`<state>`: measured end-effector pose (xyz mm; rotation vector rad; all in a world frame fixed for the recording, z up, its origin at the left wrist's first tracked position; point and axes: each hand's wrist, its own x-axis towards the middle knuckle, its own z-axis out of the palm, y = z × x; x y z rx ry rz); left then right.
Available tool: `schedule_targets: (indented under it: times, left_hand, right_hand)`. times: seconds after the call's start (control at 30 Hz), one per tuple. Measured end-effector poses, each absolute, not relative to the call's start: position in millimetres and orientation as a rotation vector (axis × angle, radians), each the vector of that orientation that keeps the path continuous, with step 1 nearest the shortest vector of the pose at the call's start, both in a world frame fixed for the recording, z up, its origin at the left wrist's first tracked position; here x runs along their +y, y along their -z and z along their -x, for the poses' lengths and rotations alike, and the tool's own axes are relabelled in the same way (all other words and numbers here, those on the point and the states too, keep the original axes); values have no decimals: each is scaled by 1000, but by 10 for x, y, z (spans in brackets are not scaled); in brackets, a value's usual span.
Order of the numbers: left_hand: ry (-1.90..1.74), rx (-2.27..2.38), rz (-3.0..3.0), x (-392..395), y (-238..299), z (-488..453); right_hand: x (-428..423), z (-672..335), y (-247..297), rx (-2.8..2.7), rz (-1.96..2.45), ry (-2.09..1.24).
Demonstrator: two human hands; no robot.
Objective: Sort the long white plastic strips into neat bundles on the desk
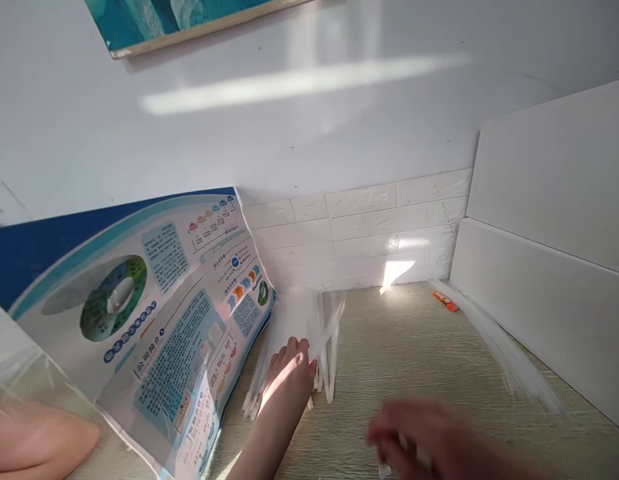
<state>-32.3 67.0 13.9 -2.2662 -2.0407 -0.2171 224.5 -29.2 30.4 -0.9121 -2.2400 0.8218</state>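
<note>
One: Two hands are entered. What is the left hand [288, 373] doing at six o'clock?

Two: Its fingers curl against a bundle of white plastic strips [300, 321] standing on end, and it appears to be grasping them. That grip seems to be what keeps the loose lengths gathered and upright.

One: And the right hand [414, 432] at five o'clock?

Two: It is blurred. Its fingers look curled, perhaps around a small white piece [384, 470], but I cannot tell whether it is clenched or grasping.

One: Next entry: the glossy printed brochure [164, 333] at nine o'clock.

Two: One sheet, blue-edged, curled up on the bench [404, 347]. Its right edge sits just beside the bundle, which may be partly propping it up.

One: Anything else at the margins?

Two: One bare pink shape [34, 437] at eight o'clock, too cut off to identify. At three o'clock, an orange packet [444, 301] lies by a long fan of white strips [499, 347], which seems to be lying along the white panel [544, 247] for support. Behind the bench run white brick-effect tiles [369, 227], and a framed picture [189, 17] is at twelve o'clock.
</note>
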Motion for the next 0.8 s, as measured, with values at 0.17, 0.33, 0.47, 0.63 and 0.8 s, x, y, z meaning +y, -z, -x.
schedule_targets:
  times: [0.17,0.33,0.47,0.63,0.8]
  left_hand:
    - [447,-2114,2282,736,-213,298]
    - [842,-2125,2411,914,-363,-134]
    - [1307,-1955,2887,966,-216,-613]
    - [1378,-1736,3042,936,69,-749]
    - [819,-1887,2789,976,5,-615]
  right_hand:
    - [716,-2141,-192,-2056,1184,-699]
    - [1155,-2028,243,-1905,1170,-562]
    - [1276,-2201,440,-1773,969,-668]
    - [1315,-2599,336,-1647,880,-653]
    - [1181,-2816,82,-1836,996,-289]
